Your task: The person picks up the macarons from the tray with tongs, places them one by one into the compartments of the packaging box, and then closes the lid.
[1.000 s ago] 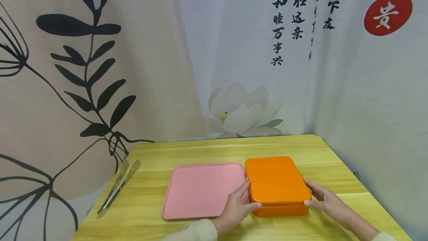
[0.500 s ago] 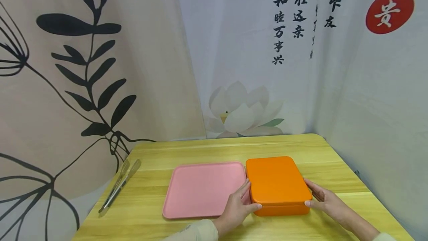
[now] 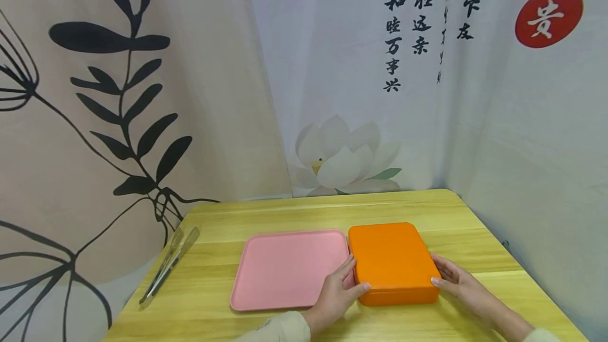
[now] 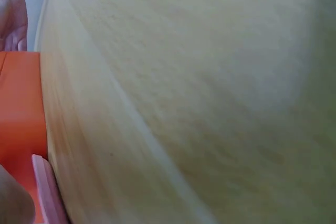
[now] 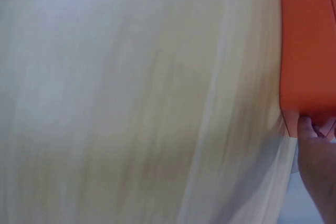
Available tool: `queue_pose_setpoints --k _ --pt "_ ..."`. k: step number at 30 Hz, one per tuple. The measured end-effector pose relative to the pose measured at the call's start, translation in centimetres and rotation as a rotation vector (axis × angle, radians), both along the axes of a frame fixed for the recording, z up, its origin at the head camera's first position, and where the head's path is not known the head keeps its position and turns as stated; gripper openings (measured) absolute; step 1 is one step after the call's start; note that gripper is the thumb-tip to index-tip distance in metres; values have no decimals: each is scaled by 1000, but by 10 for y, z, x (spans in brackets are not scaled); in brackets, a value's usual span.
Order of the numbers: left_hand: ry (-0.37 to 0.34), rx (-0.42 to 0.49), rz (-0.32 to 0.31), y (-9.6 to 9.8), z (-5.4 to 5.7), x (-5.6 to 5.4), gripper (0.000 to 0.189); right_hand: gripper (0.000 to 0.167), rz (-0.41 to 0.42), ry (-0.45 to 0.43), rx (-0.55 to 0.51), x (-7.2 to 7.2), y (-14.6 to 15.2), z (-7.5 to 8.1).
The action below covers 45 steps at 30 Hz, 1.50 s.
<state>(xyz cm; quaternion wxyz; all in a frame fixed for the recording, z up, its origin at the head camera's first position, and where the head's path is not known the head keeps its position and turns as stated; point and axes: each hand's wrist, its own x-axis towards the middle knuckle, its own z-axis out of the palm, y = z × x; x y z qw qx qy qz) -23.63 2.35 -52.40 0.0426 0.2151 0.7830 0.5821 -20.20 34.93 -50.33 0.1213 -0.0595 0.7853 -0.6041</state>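
A rectangular orange box with a rounded-corner lid (image 3: 391, 252) sits on the table, right of centre in the head view. My left hand (image 3: 334, 294) grips its near left corner, fingers along the side and thumb at the front edge. On the opposite side, my right hand (image 3: 467, 290) holds the box, its thumb at the near right corner. In the left wrist view the box (image 4: 21, 103) shows at the left margin. The right wrist view has my right hand (image 5: 319, 169) against the end of the box (image 5: 307, 40), some fingertips hidden.
A flat pink tray (image 3: 285, 271) lies left of the box, its right edge close beside it and partly behind my left hand. Metal tongs (image 3: 168, 268) lie near the table's left edge. Printed curtains (image 3: 223, 94) hang behind the wooden table (image 3: 285, 215).
The dark gap under the lid's front edge is no longer visible. Both thumbs have shifted slightly upward at the front corners; the box, tray and tongs stay in place.
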Motion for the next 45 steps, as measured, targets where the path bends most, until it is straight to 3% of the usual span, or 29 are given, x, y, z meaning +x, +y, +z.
queue_pose_setpoints --k 6,12,19,24,29,36,40,45 --pt "-16 -10 15 0 0 -1 72 77 -3 -15 -30 -3 -1 -1" --pt "-95 44 -22 -3 6 -9 73 78 29 -25 -8 -9 3 7" --pt "-67 -40 0 -2 16 -45 75 82 8 8 115 -32 4 18" --pt "-78 -91 -28 2 13 -65 79 86 40 -1 148 -47 0 16" --pt "-96 -69 -80 2 11 -70 79 87 60 -18 154 -52 -2 15" --pt "-113 -85 -89 1 13 -68 78 90 61 -60 138 -53 1 12" --pt "-96 -163 -84 -1 19 -71 83 89 95 -49 162 -55 3 16" --pt "-11 -321 -111 -2 27 -82 98 95 113 -24 238 -64 3 25"
